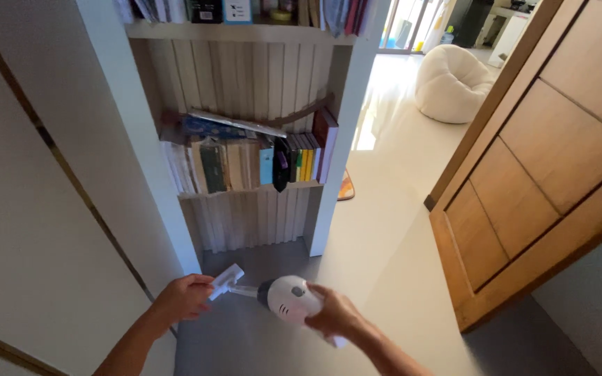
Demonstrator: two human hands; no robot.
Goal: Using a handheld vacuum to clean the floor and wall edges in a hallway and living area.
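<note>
right hand [337, 315]: closed around rear body of the handheld vacuum [288, 299], knuckles up, forearm enters from 5 o'clock corner of frame.
left hand [184, 297]: fingers pinched on the brush nozzle [226, 281], forearm enters from 7 o'clock.
handheld vacuum: white rounded body, grey button patch on top, dark collar at front; held in air low centre of frame, nose pointing to 10 o'clock toward the nozzle.
brush nozzle: white, flat, rectangular, tilted; sits on a short clear neck at the vacuum's front end, touching left fingertips.
floor [384, 230]: pale grey, below both hands; bright glare patch at 1 o'clock.
bookshelf [336, 139]: white frame, directly at 12 o'clock of the hands; slatted back panel; bottom compartment just beyond the nozzle.
books [245, 163]: middle shelf, upright row, mixed colours — green, beige, teal, yellow, dark red; a few lie flat and slanted on top of the row. More spines on top shelf, cut off by frame edge.
wall panel [29, 209]: off-white with thin gold diagonal trim, at 9 o'clock.
wooden door [545, 160]: brown, panelled, open, at 3 o'clock; white handle near right edge.
bean bag [451, 83]: white, on floor at 1 o'clock, well apart from hands.
small mat [346, 186]: orange edge just behind shelf's right post, mostly hidden.
</note>
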